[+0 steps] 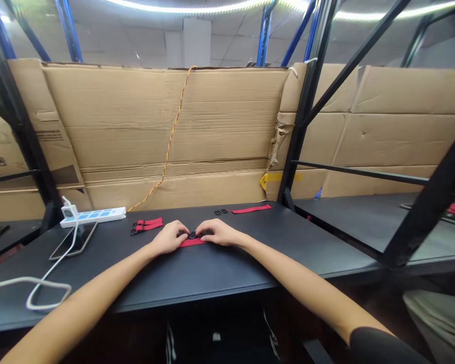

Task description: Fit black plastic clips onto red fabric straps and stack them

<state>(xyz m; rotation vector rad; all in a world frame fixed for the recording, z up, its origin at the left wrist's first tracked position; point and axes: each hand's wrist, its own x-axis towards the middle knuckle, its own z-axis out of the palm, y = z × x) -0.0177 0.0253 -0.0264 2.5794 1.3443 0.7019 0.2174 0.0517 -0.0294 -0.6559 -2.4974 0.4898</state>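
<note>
My left hand (169,236) and my right hand (219,233) meet at the middle of the black table (212,273). Between them lies a short red strap (191,242) with a small black buckle (191,235) at its top. The fingers of both hands are curled and pinch at the buckle and the strap. A finished-looking folded red strap with black buckles (147,225) lies just left of my left hand. Farther back, a flat red strap (251,209) lies beside two loose black buckles (220,211).
A white power strip (93,216) sits at the back left with a white cable (41,283) looping over the table. A phone (73,241) lies under it. Cardboard sheets (220,131) wall the back. Black frame posts (301,126) stand right. Another person's clothing shows at the lower right.
</note>
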